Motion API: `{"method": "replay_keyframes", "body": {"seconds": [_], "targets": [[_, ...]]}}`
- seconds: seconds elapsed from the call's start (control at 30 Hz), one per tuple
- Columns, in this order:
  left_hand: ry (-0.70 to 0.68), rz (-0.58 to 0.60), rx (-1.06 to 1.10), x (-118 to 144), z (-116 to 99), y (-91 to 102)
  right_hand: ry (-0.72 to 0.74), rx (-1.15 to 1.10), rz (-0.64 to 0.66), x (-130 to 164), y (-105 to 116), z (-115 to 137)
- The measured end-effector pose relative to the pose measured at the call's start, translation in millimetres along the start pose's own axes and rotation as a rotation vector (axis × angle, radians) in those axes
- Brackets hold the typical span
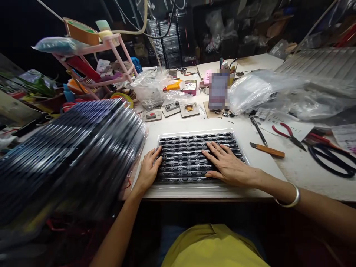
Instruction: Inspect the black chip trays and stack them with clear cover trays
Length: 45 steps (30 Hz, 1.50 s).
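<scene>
A clear plastic tray (239, 138) lies flat at the table's front edge, filled with rows of small black parts (186, 157). My left hand (150, 165) rests at the tray's left edge, thumb and fingers apart, fingertips touching the rim. Across the right part of the rows lies my right hand (226, 163), palm down with its fingers spread. Neither hand grips anything that I can see. To the left stands a tall, leaning stack of similar filled trays (83, 144), close beside my left forearm.
Right of the tray lie a box cutter (267, 150), a black pen (258, 131), red-handled pliers (289, 135) and black scissors (332, 159). Clear plastic bags (258, 91) lie behind them. Small square blocks (190, 109) sit behind the tray; a pink rack (111, 52) stands back left.
</scene>
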<state>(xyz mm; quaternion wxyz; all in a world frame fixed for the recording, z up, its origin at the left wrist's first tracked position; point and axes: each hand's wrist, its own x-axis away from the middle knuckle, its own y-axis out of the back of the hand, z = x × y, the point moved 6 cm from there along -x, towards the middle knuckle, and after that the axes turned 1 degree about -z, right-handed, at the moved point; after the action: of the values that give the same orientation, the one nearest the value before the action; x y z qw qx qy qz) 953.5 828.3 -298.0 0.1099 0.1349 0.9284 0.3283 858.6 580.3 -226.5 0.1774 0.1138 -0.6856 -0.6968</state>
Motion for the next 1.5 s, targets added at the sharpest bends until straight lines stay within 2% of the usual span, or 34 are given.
{"method": "replay_keyframes", "body": {"seconds": [0.23, 0.33, 0.4, 0.5, 0.6, 0.73, 0.9, 1.0, 1.07, 1.17, 1.23, 1.3, 1.33, 1.4, 1.5], "targets": [[0.006, -0.022, 0.064, -1, -3, 2.2, 0.141, -0.099, 0.039, -3, -6, 21], [0.002, -0.003, 0.191, 4, -6, 11.7, 0.123, -0.174, 0.101, 1, -6, 12], [0.014, 0.029, 0.264, 12, -4, 18.3, -0.01, -0.156, 0.005, 10, -2, -10], [0.017, 0.04, 0.256, 26, 0, 25.0, -0.375, -0.02, -0.266, 38, 2, -56], [-0.018, 0.011, 0.21, 33, 2, 25.8, -0.625, 0.011, -0.335, 62, -6, -82], [-0.048, 0.007, 0.158, 35, 0, 22.5, -0.71, -0.238, -0.372, 68, -11, -82], [-0.024, 0.055, 0.117, 38, -4, 21.1, -0.867, -0.675, -0.445, 72, -1, -80], [-0.011, 0.07, 0.084, 39, -9, 21.6, -0.905, -0.925, -0.542, 76, 9, -80], [0.011, 0.082, 0.101, 38, -10, 21.8, -0.893, -1.169, -0.553, 74, 9, -77], [0.099, 0.057, 0.331, 38, -4, 24.5, -0.805, -1.472, -0.563, 66, 10, -70], [0.191, -0.064, 0.593, 41, 4, 31.0, -0.783, -1.49, -0.644, 66, 12, -74], [0.251, -0.214, 0.749, 47, 11, 39.4, -0.807, -1.435, -0.73, 72, 13, -85], [0.26, -0.257, 0.739, 50, 11, 43.0, -0.83, -1.404, -0.763, 77, 12, -92], [0.225, -0.259, 0.569, 55, 3, 47.5, -0.883, -1.366, -0.807, 88, 8, -106], [0.043, -0.188, 0.23, 58, -26, 44.9, -0.975, -1.363, -0.851, 109, -1, -123]]}}
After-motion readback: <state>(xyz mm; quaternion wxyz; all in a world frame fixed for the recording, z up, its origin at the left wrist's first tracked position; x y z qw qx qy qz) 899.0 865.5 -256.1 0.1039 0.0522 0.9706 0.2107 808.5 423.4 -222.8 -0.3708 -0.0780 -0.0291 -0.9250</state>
